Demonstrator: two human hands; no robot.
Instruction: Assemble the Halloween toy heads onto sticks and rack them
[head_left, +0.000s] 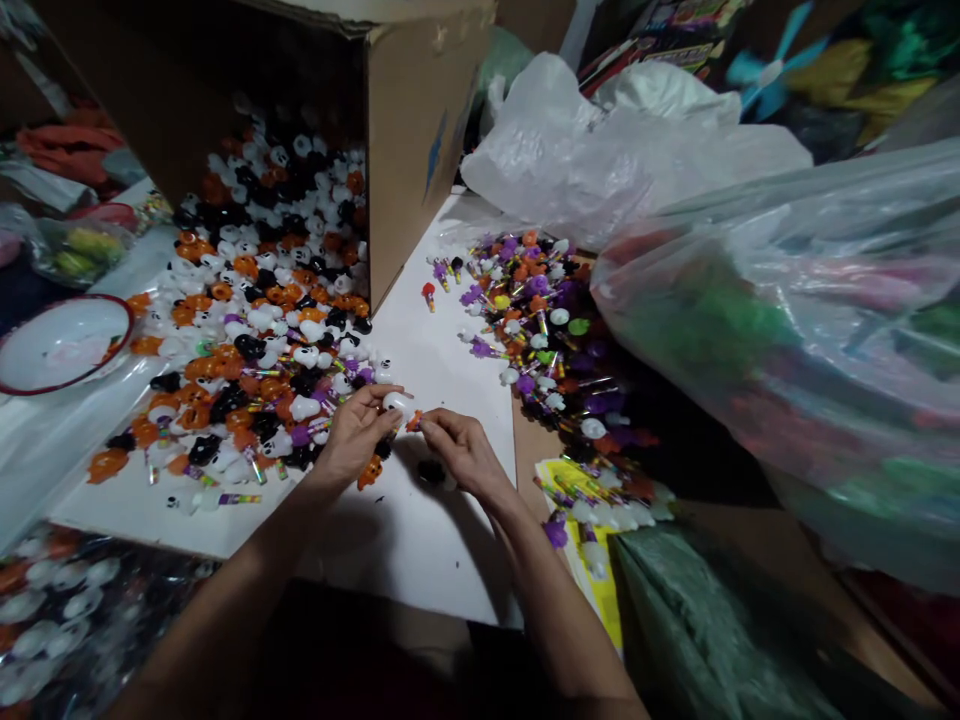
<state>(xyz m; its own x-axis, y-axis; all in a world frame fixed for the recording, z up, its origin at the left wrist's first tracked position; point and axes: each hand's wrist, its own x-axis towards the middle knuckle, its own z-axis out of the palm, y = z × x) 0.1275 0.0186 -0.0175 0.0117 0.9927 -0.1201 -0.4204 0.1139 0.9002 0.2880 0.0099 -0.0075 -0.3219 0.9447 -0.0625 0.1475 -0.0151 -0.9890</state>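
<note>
My left hand (pixel 352 432) is closed on a white plastic ghost figure (pixel 396 402), held between thumb and fingers above the white board (pixel 420 560). Against the figure's lower right end, the fingertips of my right hand (pixel 459 448) pinch a small orange piece (pixel 414 421); its exact kind is too small to tell. Just below my hands lie an orange pumpkin figure (pixel 369 472) and a black figure (pixel 430 471), the latter partly behind my right hand. A heap of orange, white and black figures (pixel 217 380) spreads left of my left hand.
A tipped cardboard box (pixel 420 130) spills figures onto the board. Right of it lies a pile of small tubes with colourful tops (pixel 532 300). Large clear plastic bags (pixel 787 300) bulge at the right. A red-rimmed white bowl (pixel 67 345) stands at the left, a blue fan (pixel 772 72) at the back.
</note>
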